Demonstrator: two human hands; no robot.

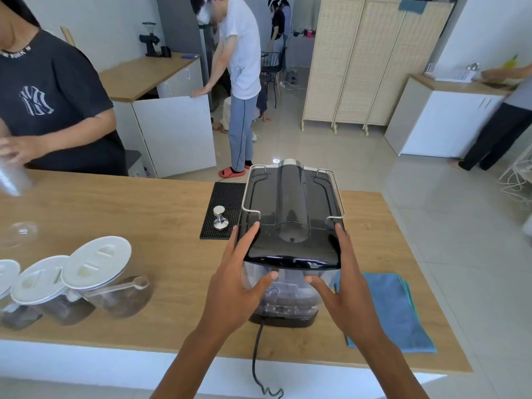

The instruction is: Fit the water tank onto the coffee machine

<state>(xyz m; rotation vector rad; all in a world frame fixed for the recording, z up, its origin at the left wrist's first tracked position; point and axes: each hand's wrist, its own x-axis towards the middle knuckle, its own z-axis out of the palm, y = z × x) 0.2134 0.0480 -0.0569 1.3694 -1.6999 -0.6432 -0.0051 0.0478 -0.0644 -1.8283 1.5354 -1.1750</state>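
The black coffee machine (290, 203) stands on the wooden counter (138, 214), its back facing me. At its rear sits the clear water tank (288, 295) with a glossy black lid (290, 249). My left hand (239, 283) grips the tank's left side, fingers along the lid edge and thumb on the clear front. On the right side, my right hand (342, 283) holds it the same way. The tank sits upright against the machine's back. I cannot tell whether it is fully seated. A black power cord (256, 355) hangs from the base over the counter edge.
A steel tamper (220, 218) rests on a black rubber mat (224, 208) left of the machine. A blue cloth (394, 309) lies to the right. Three lidded jars (98, 272) stand at the left. A person in a dark shirt (51, 105) holds a clear cup across the counter.
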